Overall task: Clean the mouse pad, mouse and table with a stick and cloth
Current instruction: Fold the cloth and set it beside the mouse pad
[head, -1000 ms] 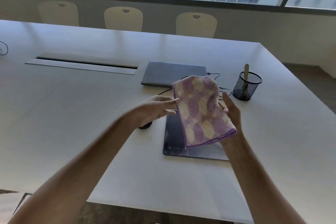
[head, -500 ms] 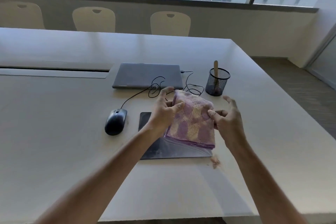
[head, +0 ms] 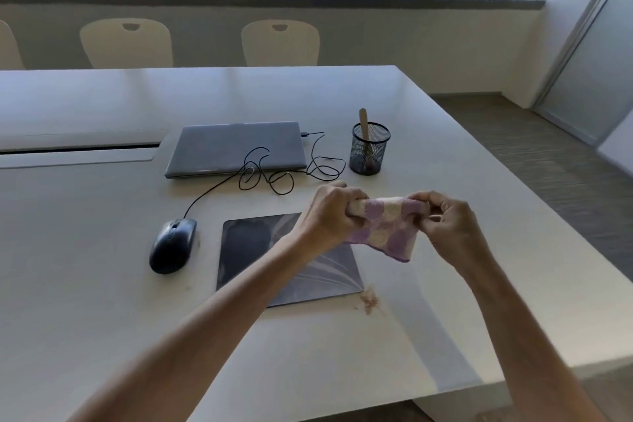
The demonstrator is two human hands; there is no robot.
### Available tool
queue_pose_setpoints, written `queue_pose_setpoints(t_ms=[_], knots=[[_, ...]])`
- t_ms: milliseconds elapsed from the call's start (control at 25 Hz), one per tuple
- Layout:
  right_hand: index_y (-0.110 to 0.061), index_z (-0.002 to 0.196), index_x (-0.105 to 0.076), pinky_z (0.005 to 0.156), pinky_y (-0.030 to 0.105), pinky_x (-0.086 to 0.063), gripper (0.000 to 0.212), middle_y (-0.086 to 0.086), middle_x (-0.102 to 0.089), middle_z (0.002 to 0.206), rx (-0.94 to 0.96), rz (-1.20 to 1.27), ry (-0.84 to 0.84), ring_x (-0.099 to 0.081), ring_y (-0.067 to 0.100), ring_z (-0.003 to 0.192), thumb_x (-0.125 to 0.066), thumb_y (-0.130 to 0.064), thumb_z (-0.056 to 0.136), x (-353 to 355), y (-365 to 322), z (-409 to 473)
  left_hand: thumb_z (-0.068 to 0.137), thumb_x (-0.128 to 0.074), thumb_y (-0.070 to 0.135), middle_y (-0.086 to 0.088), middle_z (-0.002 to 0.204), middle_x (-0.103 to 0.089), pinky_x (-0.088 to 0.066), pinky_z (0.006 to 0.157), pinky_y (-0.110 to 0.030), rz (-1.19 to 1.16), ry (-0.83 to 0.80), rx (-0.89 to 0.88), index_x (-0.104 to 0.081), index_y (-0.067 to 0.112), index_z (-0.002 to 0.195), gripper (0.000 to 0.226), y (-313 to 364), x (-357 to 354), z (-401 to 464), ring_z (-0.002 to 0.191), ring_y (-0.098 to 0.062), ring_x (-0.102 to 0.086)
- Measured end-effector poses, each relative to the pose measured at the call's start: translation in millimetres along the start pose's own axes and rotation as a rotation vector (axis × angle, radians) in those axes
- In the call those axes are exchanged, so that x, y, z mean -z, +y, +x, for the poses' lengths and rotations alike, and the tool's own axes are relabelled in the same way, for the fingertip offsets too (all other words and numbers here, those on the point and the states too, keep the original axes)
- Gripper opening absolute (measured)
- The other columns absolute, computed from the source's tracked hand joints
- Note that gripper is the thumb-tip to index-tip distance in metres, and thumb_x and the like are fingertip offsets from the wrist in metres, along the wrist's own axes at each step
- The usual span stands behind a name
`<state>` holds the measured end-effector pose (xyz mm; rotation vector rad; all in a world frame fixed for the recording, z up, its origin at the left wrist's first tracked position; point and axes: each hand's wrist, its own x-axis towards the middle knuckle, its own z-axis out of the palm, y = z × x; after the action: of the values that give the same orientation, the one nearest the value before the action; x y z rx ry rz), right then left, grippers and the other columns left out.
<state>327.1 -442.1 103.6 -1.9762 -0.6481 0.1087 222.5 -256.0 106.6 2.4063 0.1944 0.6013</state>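
the mouse (head: 173, 245) sits left of the mouse pad (head: 291, 259), toward the desk's (head: 102, 284) near edge, its long axis running from near edge to far edge and tilted a little right, nose pointing at the far edge where its cable (head: 274, 175) loops off toward the closed laptop (head: 236, 147). the mouse pad lies flat just right of the mouse, apart from it, near the desk's middle, its long sides running roughly near-to-far. a small patch of brownish crumbs (head: 368, 300) lies on the desk just off the pad's near right corner.

over the pad's right side, the left hand (head: 329, 216) has its fingers curled round one end of the purple and cream cloth (head: 385, 228), and the right hand (head: 448, 219) pinches the other end. the cloth is bunched and held in the air between the 2 hands, its long axis running left to right, a loose fold hanging down toward the desk.

toward the desk's far right stands a mesh cup (head: 369, 149) with the stick (head: 364, 123) upright in it, untouched.

by the look of it, the step in hand is readying the cloth, gathering it into a wad for wiping. the next move likely calls for lowering it flat onto the pad or the crumbs and sweeping them toward 1 edge, keeping clear of the cable.
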Motion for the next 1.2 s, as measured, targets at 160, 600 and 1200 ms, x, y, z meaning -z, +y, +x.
queue_pose_setpoints(t_ms=[160,600,1200], knots=[[-0.030,0.088,-0.070,0.079,0.023,-0.050,0.030,-0.002,-0.067,0.097,-0.086,0.143,-0.007,-0.065,0.014,0.083,-0.064,0.000,0.087,21.0,22.5,10.8,0.066,-0.083,0.025,0.008,0.083,-0.051,-0.032,0.062,-0.017,-0.081,-0.062,0.131,-0.073,0.020,0.089,0.025,10.1,-21.1,20.3,0.073,-0.002,-0.046],[-0.017,0.122,-0.060,0.093,0.046,-0.053,0.041,0.007,-0.070,0.098,-0.432,-0.076,0.047,-0.067,0.029,0.098,-0.066,-0.036,0.086,7.2,71.8,36.4,0.076,-0.076,0.040,-0.004,0.109,-0.067,-0.047,0.080,-0.024,-0.186,-0.190,0.452,-0.059,0.012,0.122,0.056,-3.4,-57.6,34.1,0.098,-0.017,-0.062],[-0.014,0.106,-0.070,0.079,0.032,-0.048,0.028,0.008,-0.075,0.096,0.172,-0.591,-0.115,-0.067,0.030,0.096,-0.066,-0.034,0.088,-91.3,-41.3,10.9,0.084,-0.062,0.030,-0.009,0.100,-0.067,-0.045,0.068,-0.030,0.373,0.009,0.591,-0.064,0.012,0.107,0.030,-69.2,52.7,-33.8,0.092,-0.029,-0.062]])
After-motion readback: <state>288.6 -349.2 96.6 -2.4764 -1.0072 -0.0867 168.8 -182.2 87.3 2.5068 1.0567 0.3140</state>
